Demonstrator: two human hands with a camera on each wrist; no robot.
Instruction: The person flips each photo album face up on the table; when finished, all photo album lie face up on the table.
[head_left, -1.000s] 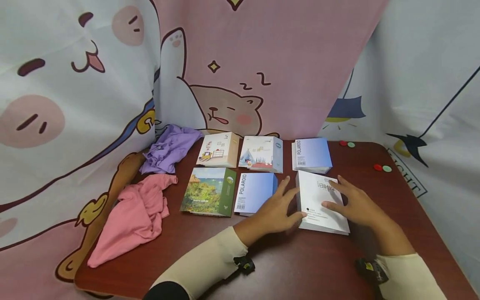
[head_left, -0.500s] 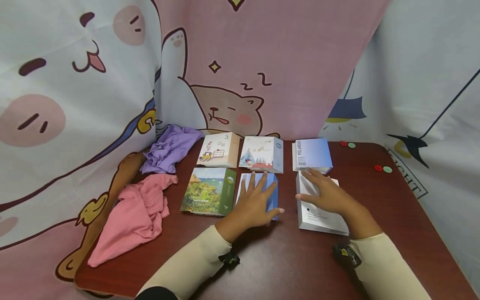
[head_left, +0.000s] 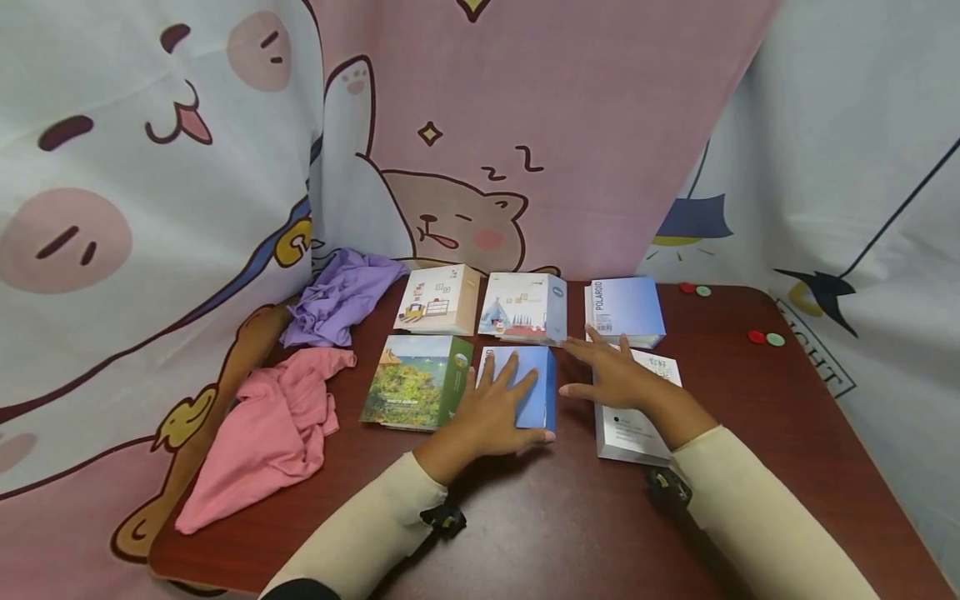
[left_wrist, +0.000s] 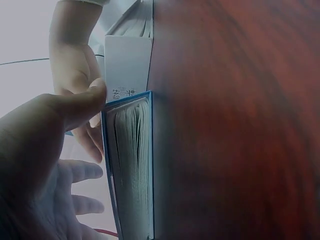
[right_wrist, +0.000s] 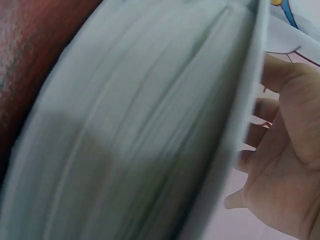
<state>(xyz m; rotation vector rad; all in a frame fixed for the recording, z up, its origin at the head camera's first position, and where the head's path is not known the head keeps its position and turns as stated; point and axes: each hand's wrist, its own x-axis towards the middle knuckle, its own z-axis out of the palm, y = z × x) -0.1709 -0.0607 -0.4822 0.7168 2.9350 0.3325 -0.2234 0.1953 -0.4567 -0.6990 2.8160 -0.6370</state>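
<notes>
In the head view my left hand [head_left: 487, 415] is spread over the front blue photo album [head_left: 542, 383], fingers straight across its cover. The left wrist view shows that album's page edges [left_wrist: 132, 165], with the thumb right at its near top edge. My right hand [head_left: 626, 379] reaches leftward over the white album [head_left: 630, 437], fingers spread and straight. Its fingertips are past the white album's left edge, towards the blue one. Up close in the right wrist view are the white album's pages [right_wrist: 140, 125], with the open palm [right_wrist: 285, 160] beside the cover. Neither hand grips anything.
Left of the blue album lies a green landscape-cover album [head_left: 412, 379]. Behind stand a cream album [head_left: 438, 300], a tent-picture album [head_left: 521, 308] and another blue album [head_left: 630, 304]. Pink cloth [head_left: 270, 433] and purple cloth [head_left: 341, 296] lie left; red and green discs [head_left: 775, 339] lie right.
My left hand has moved left from beside the white album onto the blue one. The right hand has swung left across the white album to its far edge. The albums have stayed put.
</notes>
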